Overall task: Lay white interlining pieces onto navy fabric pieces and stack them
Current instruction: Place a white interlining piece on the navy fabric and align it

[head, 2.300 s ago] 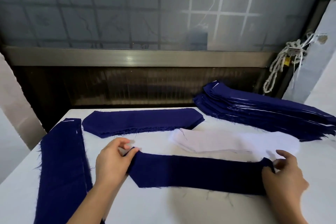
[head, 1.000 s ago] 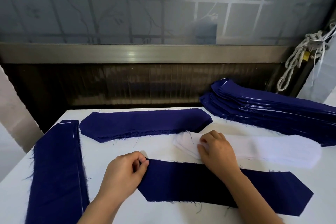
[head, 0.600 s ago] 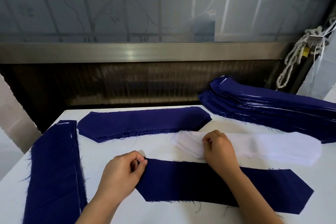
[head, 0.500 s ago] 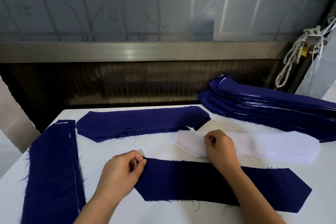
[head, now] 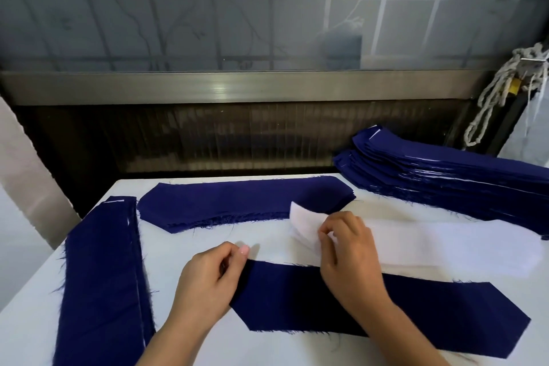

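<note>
Interlining (head: 439,246) lies in a white pile at 3 o'clock on the table (head: 184,244), just beyond the navy piece (head: 421,315) spread flat at 5 o'clock; the right hand (head: 350,252) pinches the left end of its top sheet (head: 303,221), lifted off the rest. At 7 o'clock the left hand (head: 208,279) pinches the navy piece's left tip. More navy lies in a tall stack (head: 463,178) at 2 o'clock, a low pile (head: 237,200) at 12 and a strip pile (head: 101,276) at 9.

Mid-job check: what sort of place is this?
Likely a garment workshop: a tall stack of cut navy pieces at the back right, a pile of white interlining the right hand pinches, and one navy piece the left hand holds on a white table.
</note>
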### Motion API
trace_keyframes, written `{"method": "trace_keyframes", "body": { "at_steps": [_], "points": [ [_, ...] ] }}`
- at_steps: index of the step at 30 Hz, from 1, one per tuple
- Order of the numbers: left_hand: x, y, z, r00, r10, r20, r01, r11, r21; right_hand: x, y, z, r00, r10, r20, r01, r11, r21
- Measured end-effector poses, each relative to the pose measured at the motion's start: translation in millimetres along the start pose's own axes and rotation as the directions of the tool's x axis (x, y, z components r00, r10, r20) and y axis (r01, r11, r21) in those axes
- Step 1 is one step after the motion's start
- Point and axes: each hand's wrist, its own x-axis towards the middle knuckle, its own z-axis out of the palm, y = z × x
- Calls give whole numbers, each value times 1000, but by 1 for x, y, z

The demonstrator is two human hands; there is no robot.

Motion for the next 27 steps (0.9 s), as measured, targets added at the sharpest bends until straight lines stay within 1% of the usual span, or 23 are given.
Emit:
{"method": "trace_keyframes", "body": {
  "at_steps": [2, 4, 5, 7, 9, 11, 14, 15, 17, 20, 24, 27],
  "points": [
    [-3, 4, -2, 999, -33, 5, 33, 994, -108, -7, -19, 6, 996, -67, 56, 68, 998, -1],
    [-4, 7, -2, 995, -81, 59, 91, 976, -199, -14, -36, 14, 982, -140, 127, 144, 989, -20],
    [-3, 8, -1, 992, -88, 90, 106, 971, -213, -18, -42, 18, 971, -180, 158, 186, 982, -24],
    [-3, 9, 1, 988, -74, 136, 99, 977, -187, -23, -51, 23, 947, -254, 199, 259, 966, 0],
    [-1, 6, 4, 993, -19, 113, 29, 995, -93, -26, -51, 26, 936, -278, 215, 274, 961, 50],
    [0, 5, 6, 995, 51, 87, -49, 999, -21, -24, -48, 25, 944, -234, 233, 219, 972, 89],
    [-2, 6, 6, 990, 134, 35, -133, 991, -33, -21, -39, 23, 937, -202, 286, 175, 978, 118],
    [-2, 5, 6, 989, 148, 18, -147, 989, -30, -19, -37, 22, 931, -191, 311, 166, 981, 104],
    [-2, 3, 6, 993, 118, -19, -119, 991, -54, -16, -32, 21, 925, -154, 347, 144, 988, 56],
    [-1, 2, 5, 995, 72, -75, -79, 993, -86, -9, -22, 13, 923, -99, 372, 123, 992, -41],
    [-3, 1, 5, 995, 38, -93, -45, 996, -78, -2, 11, -16, 914, -20, 406, 154, 942, -299],
    [-2, 1, 4, 993, 25, -117, -34, 997, -71, -11, 47, -55, 936, 56, 348, 99, 907, -411]
  ]
}}
